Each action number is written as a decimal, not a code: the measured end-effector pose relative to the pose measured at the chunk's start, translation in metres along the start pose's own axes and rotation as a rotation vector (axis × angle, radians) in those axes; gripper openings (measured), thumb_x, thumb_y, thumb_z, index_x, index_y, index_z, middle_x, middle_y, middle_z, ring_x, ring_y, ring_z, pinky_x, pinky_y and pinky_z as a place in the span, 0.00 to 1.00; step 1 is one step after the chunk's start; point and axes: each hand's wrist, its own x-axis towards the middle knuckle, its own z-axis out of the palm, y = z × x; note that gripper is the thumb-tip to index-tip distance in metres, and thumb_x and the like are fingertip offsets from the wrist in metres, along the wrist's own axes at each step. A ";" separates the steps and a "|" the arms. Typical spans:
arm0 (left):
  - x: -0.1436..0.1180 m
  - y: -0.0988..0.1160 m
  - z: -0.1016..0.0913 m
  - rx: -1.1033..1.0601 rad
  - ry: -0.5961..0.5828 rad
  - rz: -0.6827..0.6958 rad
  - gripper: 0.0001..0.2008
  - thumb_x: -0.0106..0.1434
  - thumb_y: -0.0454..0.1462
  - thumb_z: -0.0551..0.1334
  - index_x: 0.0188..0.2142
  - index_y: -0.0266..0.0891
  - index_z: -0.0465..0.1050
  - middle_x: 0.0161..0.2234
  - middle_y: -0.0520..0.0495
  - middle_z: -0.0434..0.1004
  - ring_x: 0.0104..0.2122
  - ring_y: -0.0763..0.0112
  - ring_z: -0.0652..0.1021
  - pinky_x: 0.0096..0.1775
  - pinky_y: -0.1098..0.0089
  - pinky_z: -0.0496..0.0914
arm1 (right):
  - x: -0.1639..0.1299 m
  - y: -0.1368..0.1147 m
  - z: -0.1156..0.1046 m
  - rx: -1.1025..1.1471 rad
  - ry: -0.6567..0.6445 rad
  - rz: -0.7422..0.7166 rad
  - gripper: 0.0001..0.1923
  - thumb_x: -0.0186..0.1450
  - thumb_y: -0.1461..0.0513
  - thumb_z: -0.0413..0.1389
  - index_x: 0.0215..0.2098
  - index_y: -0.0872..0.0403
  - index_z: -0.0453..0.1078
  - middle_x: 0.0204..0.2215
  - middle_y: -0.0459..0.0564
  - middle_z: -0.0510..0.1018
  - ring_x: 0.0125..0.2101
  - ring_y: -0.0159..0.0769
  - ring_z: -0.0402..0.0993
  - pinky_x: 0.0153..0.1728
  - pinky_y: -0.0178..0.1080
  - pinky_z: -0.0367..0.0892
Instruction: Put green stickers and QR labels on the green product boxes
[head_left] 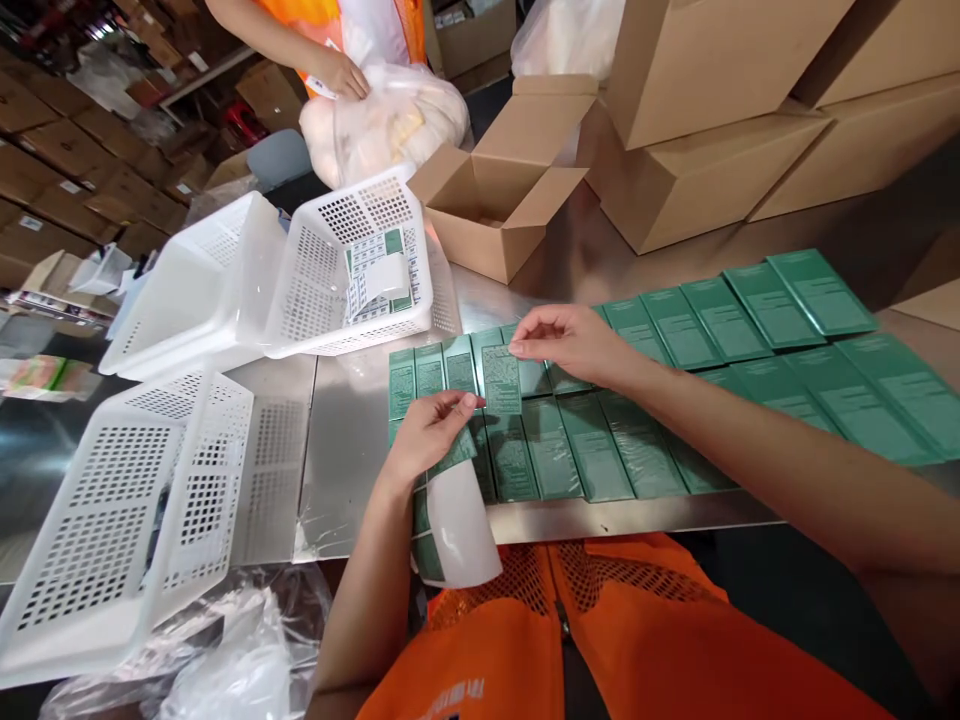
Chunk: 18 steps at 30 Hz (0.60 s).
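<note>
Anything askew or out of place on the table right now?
Mostly tidy: the green boxes lie in even rows. Only the white backing sheet under the left hand curls off the table edge, and one white basket sits tipped.

My left hand [429, 432] covers part of the curling white label backing sheet [457, 525], so I cannot see its top. The print on the flat green cartons [592, 450] is too small to read. The co-worker's orange-vested torso [337, 20] is cut off by the top edge.
</note>
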 end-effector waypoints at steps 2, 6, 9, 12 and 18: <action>0.006 0.000 0.010 0.021 -0.003 -0.018 0.23 0.63 0.55 0.59 0.33 0.37 0.78 0.18 0.55 0.61 0.19 0.73 0.61 0.24 0.70 0.53 | 0.010 0.009 -0.002 -0.032 0.014 0.030 0.13 0.51 0.54 0.67 0.27 0.53 0.74 0.22 0.44 0.77 0.25 0.31 0.71 0.25 0.34 0.64; 0.020 -0.001 0.022 0.096 0.032 -0.052 0.17 0.63 0.49 0.58 0.28 0.39 0.73 0.17 0.57 0.58 0.18 0.74 0.58 0.24 0.70 0.51 | 0.024 0.024 0.001 -0.193 0.021 0.051 0.09 0.56 0.55 0.64 0.30 0.52 0.76 0.24 0.45 0.79 0.26 0.32 0.74 0.27 0.34 0.66; 0.028 0.000 0.027 0.187 0.085 -0.076 0.14 0.63 0.43 0.58 0.25 0.40 0.71 0.17 0.56 0.60 0.20 0.72 0.61 0.27 0.70 0.54 | 0.034 0.033 0.004 -0.454 0.010 0.080 0.09 0.62 0.56 0.61 0.34 0.53 0.79 0.25 0.45 0.81 0.27 0.33 0.76 0.30 0.34 0.66; 0.032 0.003 0.030 0.265 0.110 -0.112 0.13 0.63 0.40 0.58 0.23 0.40 0.70 0.18 0.55 0.63 0.22 0.70 0.64 0.29 0.69 0.55 | 0.040 0.040 0.008 -0.604 0.024 0.093 0.08 0.62 0.58 0.61 0.33 0.53 0.80 0.26 0.46 0.82 0.29 0.35 0.77 0.33 0.35 0.65; 0.037 0.006 0.030 0.348 0.087 -0.177 0.13 0.62 0.39 0.59 0.21 0.41 0.70 0.17 0.54 0.62 0.22 0.69 0.65 0.30 0.68 0.55 | 0.040 0.046 0.013 -0.717 0.042 0.075 0.09 0.63 0.58 0.60 0.33 0.53 0.81 0.33 0.49 0.84 0.34 0.39 0.77 0.32 0.37 0.62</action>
